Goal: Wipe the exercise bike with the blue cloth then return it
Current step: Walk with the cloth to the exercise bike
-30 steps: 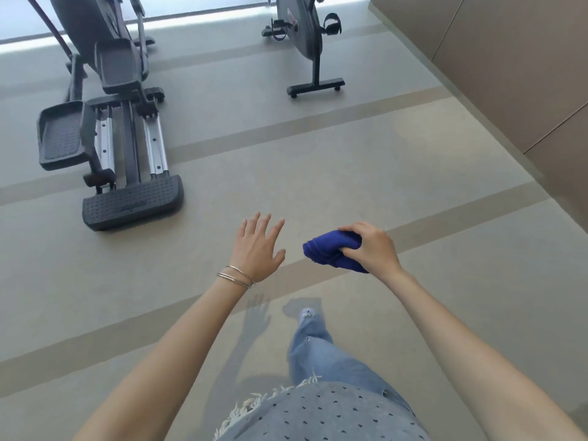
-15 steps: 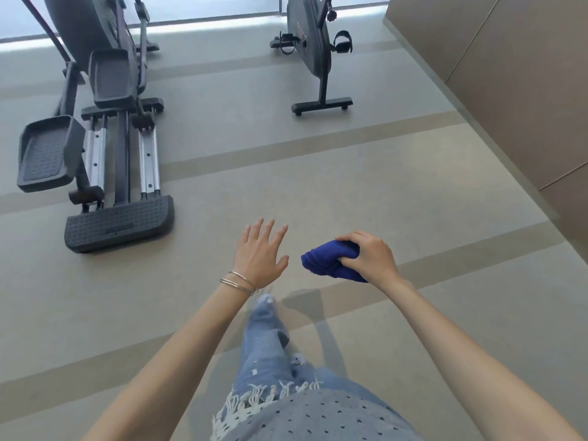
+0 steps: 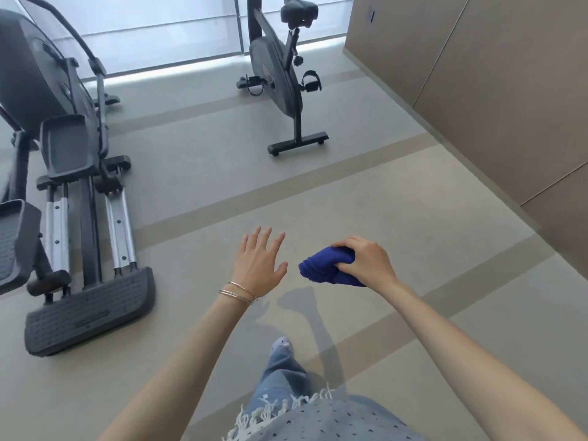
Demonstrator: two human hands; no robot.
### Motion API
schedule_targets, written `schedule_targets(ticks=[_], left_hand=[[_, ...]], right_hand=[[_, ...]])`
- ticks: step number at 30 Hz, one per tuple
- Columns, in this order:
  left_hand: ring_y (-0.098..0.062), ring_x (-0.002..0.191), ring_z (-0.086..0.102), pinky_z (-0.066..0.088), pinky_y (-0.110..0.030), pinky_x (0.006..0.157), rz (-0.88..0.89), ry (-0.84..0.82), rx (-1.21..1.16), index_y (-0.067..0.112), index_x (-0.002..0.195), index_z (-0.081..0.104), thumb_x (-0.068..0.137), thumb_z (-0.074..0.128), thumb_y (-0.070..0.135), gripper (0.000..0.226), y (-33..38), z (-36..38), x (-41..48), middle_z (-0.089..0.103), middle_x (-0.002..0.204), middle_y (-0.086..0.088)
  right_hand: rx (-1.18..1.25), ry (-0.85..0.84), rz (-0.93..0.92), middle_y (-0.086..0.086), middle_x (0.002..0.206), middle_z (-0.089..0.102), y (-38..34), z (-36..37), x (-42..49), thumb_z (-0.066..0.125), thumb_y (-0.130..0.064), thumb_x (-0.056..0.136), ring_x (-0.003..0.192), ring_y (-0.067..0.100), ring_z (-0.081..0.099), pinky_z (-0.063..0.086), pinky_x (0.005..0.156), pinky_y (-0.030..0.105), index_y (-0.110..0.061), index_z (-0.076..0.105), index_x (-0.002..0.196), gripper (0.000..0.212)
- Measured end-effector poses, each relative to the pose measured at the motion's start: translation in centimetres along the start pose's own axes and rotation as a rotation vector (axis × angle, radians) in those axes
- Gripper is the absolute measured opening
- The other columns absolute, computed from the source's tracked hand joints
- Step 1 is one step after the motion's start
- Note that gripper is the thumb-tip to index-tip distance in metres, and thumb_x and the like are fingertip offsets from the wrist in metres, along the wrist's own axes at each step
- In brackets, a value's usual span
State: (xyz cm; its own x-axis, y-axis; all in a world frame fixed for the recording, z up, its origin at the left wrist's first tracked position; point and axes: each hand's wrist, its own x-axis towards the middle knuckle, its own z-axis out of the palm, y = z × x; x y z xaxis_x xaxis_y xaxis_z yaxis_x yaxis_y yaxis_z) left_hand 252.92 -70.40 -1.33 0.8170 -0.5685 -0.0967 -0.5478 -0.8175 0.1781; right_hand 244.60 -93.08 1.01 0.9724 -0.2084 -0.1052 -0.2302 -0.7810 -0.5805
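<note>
While the cloth is only balled up: the blue cloth sits low and right of centre, bunched in the right hand, whose fingers curl over the top and pinch it. A loose end could slip free and drop to the floor on the way.
Left hand: spread, fingers straight and a little apart, holding nothing, just beside the cloth but not touching it.
Exercise bike: upper centre of the frame, well apart from both hands; by my reading the wiping has not begun.
Wrong machine: the cross-trainer along the left edge lies nearer the hands, so drifting left would put the cloth on it instead.
Pedals: they jut out with straps, and a bunched cloth could snag there, or a push could turn the crank and nip a finger.
Base bar: it looks narrow, so a hard sideways press on the saddle might rock the bike.
Bracelets: loose on the left wrist — they could catch or scratch if that hand steadies the frame.
Leg: stepping forward at bottom centre; a careless stride near the base bar risks a stubbed toe.
Return spot: not in view, so I cannot tell where the cloth belongs.
</note>
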Motion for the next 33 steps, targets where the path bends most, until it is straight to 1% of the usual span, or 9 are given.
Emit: schedule_targets(ticks=[4, 6, 10, 15, 24, 27, 30, 33], left_hand=[[-0.031, 0.144, 0.014, 0.012, -0.044, 0.118, 0.008, 0.009, 0.01, 0.023, 0.147, 0.021, 0.091, 0.043, 0.046, 0.065, -3.2, -1.8, 4.9, 0.023, 0.155, -0.009], [-0.03, 0.145, 0.013, 0.011, -0.044, 0.118, 0.009, 0.002, 0.0, 0.023, 0.147, 0.02, 0.091, 0.044, 0.046, 0.065, -4.2, -2.2, 6.6, 0.022, 0.155, -0.009], [-0.03, 0.145, 0.014, 0.012, -0.043, 0.118, 0.003, 0.0, -0.014, 0.023, 0.147, 0.021, 0.09, 0.044, 0.046, 0.065, -5.7, -1.8, 9.7, 0.023, 0.155, -0.009], [-0.031, 0.144, 0.016, 0.016, -0.045, 0.117, -0.009, -0.049, 0.01, 0.023, 0.147, 0.021, 0.09, 0.044, 0.048, 0.066, -7.6, -1.2, 14.2, 0.025, 0.154, -0.01], [-0.03, 0.144, 0.016, 0.013, -0.043, 0.117, -0.031, -0.004, 0.05, 0.024, 0.147, 0.02, 0.089, 0.044, 0.049, 0.067, -10.9, -4.6, 29.9, 0.025, 0.154, -0.009], [-0.032, 0.144, 0.016, 0.014, -0.044, 0.117, -0.044, 0.013, 0.035, 0.023, 0.147, 0.022, 0.09, 0.045, 0.047, 0.066, -11.7, -6.0, 35.3, 0.025, 0.154, -0.01], [-0.031, 0.144, 0.015, 0.014, -0.044, 0.117, -0.064, 0.04, 0.029, 0.024, 0.147, 0.021, 0.09, 0.044, 0.048, 0.066, -12.1, -6.8, 39.6, 0.025, 0.154, -0.009], [-0.03, 0.144, 0.014, 0.015, -0.044, 0.117, -0.069, 0.028, 0.025, 0.024, 0.147, 0.02, 0.09, 0.043, 0.049, 0.066, -13.0, -7.1, 42.9, 0.024, 0.154, -0.009]], right_hand=[[0.017, 0.036, 0.007, -0.014, 0.098, 0.067, -1.6, 0.1, 5.0, 0.064, -0.016, 0.071, 0.093, 0.011, 0.059, 0.046, 0.077, 0.026, -0.029, 0.068, 0.099, 0.03], [0.013, 0.028, 0.01, -0.013, 0.099, 0.067, -2.0, 0.3, 7.0, 0.064, -0.016, 0.072, 0.094, 0.011, 0.059, 0.045, 0.077, 0.025, -0.028, 0.068, 0.099, 0.03], [-0.003, -0.022, -0.004, -0.012, 0.103, 0.068, -2.3, 0.8, 11.2, 0.064, -0.017, 0.073, 0.096, 0.012, 0.06, 0.045, 0.078, 0.026, -0.028, 0.067, 0.101, 0.03], [0.009, -0.009, -0.009, -0.011, 0.102, 0.068, -1.7, 0.5, 17.3, 0.066, -0.019, 0.071, 0.095, 0.013, 0.061, 0.045, 0.078, 0.026, -0.029, 0.068, 0.1, 0.03], [0.039, 0.024, -0.039, -0.011, 0.1, 0.067, -0.7, -3.3, 33.7, 0.067, -0.019, 0.071, 0.092, 0.013, 0.06, 0.045, 0.075, 0.027, -0.029, 0.067, 0.101, 0.032], [0.041, 0.029, -0.075, -0.012, 0.101, 0.067, -0.6, -4.9, 38.9, 0.066, -0.02, 0.071, 0.093, 0.012, 0.06, 0.049, 0.078, 0.031, -0.029, 0.068, 0.101, 0.031], [0.022, 0.012, -0.103, -0.01, 0.103, 0.067, -0.5, -6.0, 43.7, 0.067, -0.019, 0.072, 0.096, 0.014, 0.06, 0.049, 0.08, 0.033, -0.027, 0.068, 0.102, 0.031], [0.0, -0.003, -0.11, -0.008, 0.103, 0.067, -0.5, -6.4, 47.5, 0.066, -0.019, 0.073, 0.098, 0.015, 0.06, 0.049, 0.083, 0.035, -0.025, 0.068, 0.103, 0.031]])
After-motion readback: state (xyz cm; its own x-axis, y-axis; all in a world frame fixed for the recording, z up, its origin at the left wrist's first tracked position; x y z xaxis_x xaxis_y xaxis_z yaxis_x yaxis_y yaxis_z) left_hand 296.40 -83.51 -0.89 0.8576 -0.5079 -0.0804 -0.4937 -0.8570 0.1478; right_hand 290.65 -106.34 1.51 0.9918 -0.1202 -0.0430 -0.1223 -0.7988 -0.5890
